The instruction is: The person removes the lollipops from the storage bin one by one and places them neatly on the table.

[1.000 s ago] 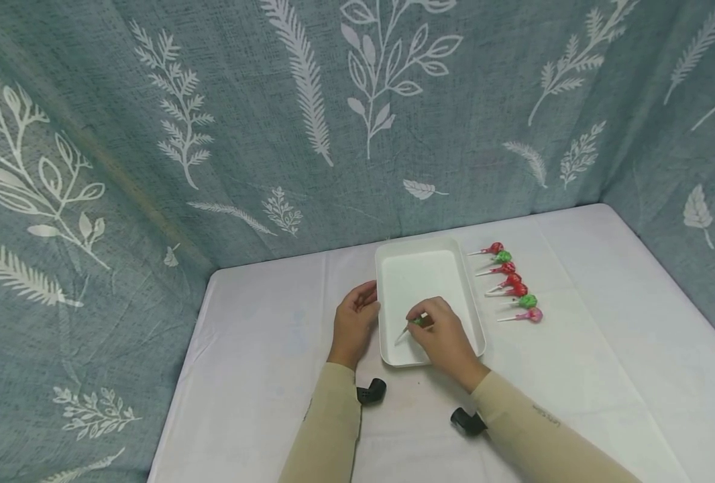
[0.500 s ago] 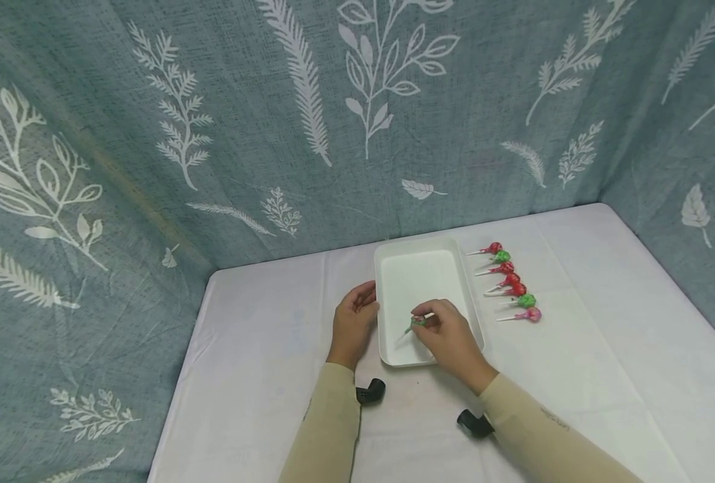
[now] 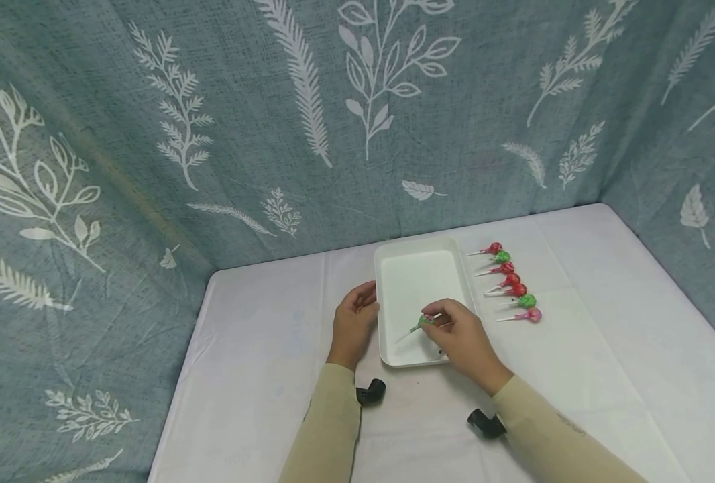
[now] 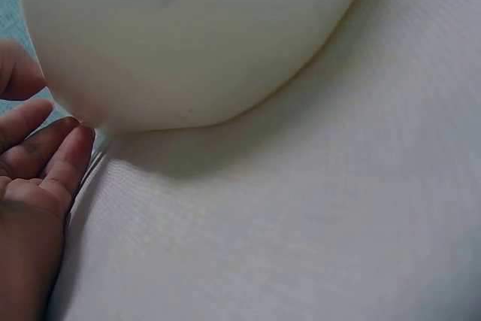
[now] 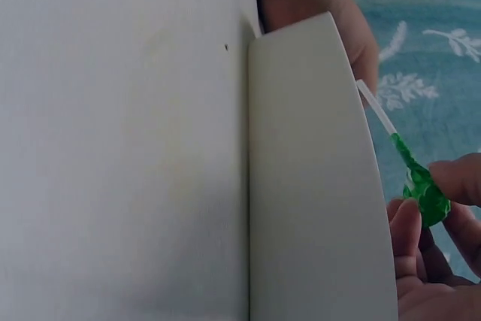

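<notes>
My right hand [image 3: 465,343] is over the near half of a white rectangular tray [image 3: 414,249]. Thumb and fingers pinch the wrapped head of a green lollipop [image 3: 421,323], whose white stick slants down to the left. The right wrist view shows this lollipop [image 5: 428,197] between thumb and fingertips, beyond the tray's wall [image 5: 319,171]. Beside the tray's left wall lies my left hand [image 3: 353,329], fingertips touching the outside. In the left wrist view, the thumb and fingers [image 4: 68,163] meet the tray's side. A small dark spot shows in the tray below the right hand, partly hidden by it.
Right of the tray, several wrapped lollipops [image 3: 507,268] in red and green lie in a column, with a pink lollipop [image 3: 534,314] nearest me. A white cloth [image 3: 261,335] covers the table. A blue-green leaf-patterned curtain [image 3: 243,134] rises behind it.
My right hand has moved to the right over the tray with the green lollipop still pinched, and more of the lollipop's head shows. The left hand has stayed in place.
</notes>
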`<state>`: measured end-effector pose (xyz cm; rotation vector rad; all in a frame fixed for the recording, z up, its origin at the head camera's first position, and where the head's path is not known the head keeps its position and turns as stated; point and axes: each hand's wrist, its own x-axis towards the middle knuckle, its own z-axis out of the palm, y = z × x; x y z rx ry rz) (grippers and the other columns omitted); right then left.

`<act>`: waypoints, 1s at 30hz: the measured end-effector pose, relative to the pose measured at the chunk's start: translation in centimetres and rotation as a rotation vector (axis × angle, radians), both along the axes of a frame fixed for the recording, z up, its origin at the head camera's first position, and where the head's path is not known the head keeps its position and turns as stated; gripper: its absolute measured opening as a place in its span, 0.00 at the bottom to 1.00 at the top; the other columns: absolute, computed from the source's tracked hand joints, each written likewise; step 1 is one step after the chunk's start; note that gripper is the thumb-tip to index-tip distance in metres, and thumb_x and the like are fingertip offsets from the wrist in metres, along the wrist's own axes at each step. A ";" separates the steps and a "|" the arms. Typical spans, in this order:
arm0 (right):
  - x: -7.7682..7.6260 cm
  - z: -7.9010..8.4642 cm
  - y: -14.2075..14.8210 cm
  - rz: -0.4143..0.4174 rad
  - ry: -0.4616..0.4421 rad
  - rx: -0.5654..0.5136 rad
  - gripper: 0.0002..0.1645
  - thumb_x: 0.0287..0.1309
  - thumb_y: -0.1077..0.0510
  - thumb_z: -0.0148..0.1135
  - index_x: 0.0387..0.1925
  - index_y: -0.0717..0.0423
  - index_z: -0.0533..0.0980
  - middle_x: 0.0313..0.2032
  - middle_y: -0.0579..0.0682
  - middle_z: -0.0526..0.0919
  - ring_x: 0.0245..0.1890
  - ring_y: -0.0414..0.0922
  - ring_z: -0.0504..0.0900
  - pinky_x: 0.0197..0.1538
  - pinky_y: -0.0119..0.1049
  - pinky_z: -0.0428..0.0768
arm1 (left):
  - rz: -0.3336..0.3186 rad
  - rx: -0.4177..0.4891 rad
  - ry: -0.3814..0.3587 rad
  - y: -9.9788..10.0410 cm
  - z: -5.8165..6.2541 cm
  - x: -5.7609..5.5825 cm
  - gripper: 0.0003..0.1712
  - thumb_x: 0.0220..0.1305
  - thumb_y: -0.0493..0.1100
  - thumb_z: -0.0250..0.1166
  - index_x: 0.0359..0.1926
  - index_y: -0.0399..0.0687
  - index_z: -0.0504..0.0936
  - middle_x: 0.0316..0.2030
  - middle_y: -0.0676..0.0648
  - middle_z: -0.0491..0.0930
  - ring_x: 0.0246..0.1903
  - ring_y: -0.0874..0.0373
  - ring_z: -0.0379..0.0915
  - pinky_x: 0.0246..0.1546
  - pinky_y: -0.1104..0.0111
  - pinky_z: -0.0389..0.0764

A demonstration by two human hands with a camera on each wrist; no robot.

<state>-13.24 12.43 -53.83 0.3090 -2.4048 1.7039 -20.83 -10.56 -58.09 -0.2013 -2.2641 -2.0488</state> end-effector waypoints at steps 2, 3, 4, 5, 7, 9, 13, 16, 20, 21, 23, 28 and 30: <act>0.1 -0.1 0.4 -0.005 0.003 -0.008 0.14 0.65 0.71 0.74 0.51 0.61 0.84 0.47 0.51 0.85 0.43 0.46 0.85 0.45 0.36 0.88 | -0.001 0.000 0.005 0.0 0.0 0.0 0.26 0.72 0.34 0.65 0.69 0.39 0.81 0.63 0.44 0.84 0.65 0.51 0.79 0.68 0.64 0.79; 0.1 -0.1 0.6 -0.009 0.002 -0.011 0.14 0.65 0.71 0.74 0.51 0.61 0.84 0.46 0.51 0.85 0.43 0.46 0.85 0.44 0.35 0.88 | 0.000 -0.002 0.007 0.0 0.0 0.0 0.26 0.72 0.34 0.65 0.69 0.39 0.81 0.63 0.44 0.84 0.65 0.51 0.79 0.68 0.64 0.79; 0.1 -0.1 0.8 -0.012 0.003 -0.010 0.14 0.65 0.71 0.74 0.50 0.61 0.84 0.46 0.51 0.85 0.42 0.46 0.85 0.44 0.34 0.88 | 0.002 -0.006 0.008 0.0 -0.1 0.0 0.26 0.73 0.34 0.65 0.69 0.39 0.81 0.63 0.45 0.84 0.65 0.51 0.79 0.67 0.65 0.79; 0.2 -0.1 1.0 -0.015 0.003 -0.012 0.14 0.65 0.71 0.74 0.50 0.61 0.84 0.46 0.51 0.85 0.42 0.46 0.85 0.43 0.33 0.88 | 0.003 -0.008 0.009 0.0 -0.1 0.0 0.26 0.73 0.34 0.65 0.69 0.39 0.81 0.63 0.45 0.84 0.65 0.52 0.79 0.67 0.65 0.79; 0.3 0.0 1.4 -0.024 0.006 -0.022 0.13 0.66 0.70 0.73 0.50 0.61 0.84 0.45 0.52 0.85 0.40 0.47 0.85 0.41 0.32 0.87 | 0.005 -0.011 0.009 0.0 0.0 0.0 0.26 0.73 0.34 0.64 0.70 0.39 0.81 0.63 0.46 0.84 0.65 0.52 0.79 0.67 0.65 0.79; 0.4 0.0 1.8 -0.035 0.009 -0.029 0.12 0.67 0.70 0.73 0.50 0.61 0.84 0.45 0.52 0.86 0.39 0.47 0.85 0.39 0.32 0.87 | 0.006 -0.011 0.007 0.1 0.0 0.1 0.26 0.73 0.34 0.64 0.70 0.40 0.81 0.63 0.45 0.84 0.65 0.51 0.79 0.67 0.64 0.79; 0.4 0.0 2.5 -0.061 0.015 -0.036 0.11 0.68 0.70 0.72 0.50 0.62 0.84 0.45 0.53 0.86 0.40 0.48 0.85 0.40 0.30 0.86 | 0.006 -0.004 0.003 0.1 -0.1 0.1 0.26 0.72 0.34 0.64 0.70 0.39 0.81 0.63 0.46 0.84 0.65 0.51 0.79 0.67 0.64 0.79; 0.5 0.1 3.0 -0.082 0.017 -0.032 0.11 0.68 0.70 0.72 0.51 0.62 0.84 0.46 0.53 0.86 0.41 0.49 0.85 0.41 0.28 0.86 | 0.011 -0.011 0.000 0.1 -0.2 0.1 0.26 0.72 0.34 0.64 0.70 0.40 0.81 0.63 0.47 0.84 0.65 0.53 0.79 0.67 0.65 0.79; 0.7 0.2 3.7 -0.111 0.018 -0.031 0.12 0.68 0.70 0.72 0.51 0.63 0.84 0.45 0.55 0.86 0.42 0.50 0.85 0.43 0.26 0.85 | 0.014 -0.015 -0.005 0.1 -0.2 0.0 0.26 0.72 0.34 0.64 0.70 0.40 0.81 0.62 0.48 0.85 0.64 0.54 0.79 0.67 0.65 0.79; 0.7 0.2 3.9 -0.117 0.018 -0.031 0.12 0.68 0.69 0.72 0.51 0.63 0.84 0.45 0.55 0.86 0.42 0.50 0.84 0.43 0.26 0.84 | 0.013 -0.014 -0.005 0.1 -0.2 0.0 0.26 0.72 0.34 0.64 0.70 0.40 0.81 0.62 0.47 0.85 0.64 0.53 0.79 0.67 0.65 0.79; 0.7 0.2 4.2 -0.130 0.020 -0.034 0.12 0.68 0.69 0.72 0.51 0.63 0.84 0.45 0.55 0.86 0.42 0.49 0.84 0.43 0.25 0.84 | 0.014 -0.014 -0.005 0.1 -0.2 0.0 0.26 0.73 0.34 0.64 0.70 0.40 0.81 0.62 0.47 0.85 0.64 0.53 0.79 0.67 0.65 0.80; 0.9 0.0 5.0 -0.159 0.039 -0.040 0.13 0.67 0.71 0.73 0.51 0.65 0.84 0.45 0.57 0.87 0.42 0.47 0.83 0.44 0.22 0.83 | 0.012 -0.014 -0.004 0.1 -0.1 0.0 0.26 0.73 0.34 0.64 0.70 0.39 0.80 0.62 0.46 0.84 0.64 0.52 0.79 0.67 0.64 0.80; 1.0 -0.2 5.2 -0.172 0.041 -0.037 0.13 0.67 0.71 0.73 0.51 0.66 0.84 0.46 0.57 0.87 0.43 0.47 0.84 0.45 0.22 0.83 | 0.014 -0.016 -0.004 0.1 -0.1 0.0 0.26 0.73 0.34 0.64 0.70 0.40 0.81 0.62 0.47 0.85 0.64 0.53 0.80 0.67 0.64 0.80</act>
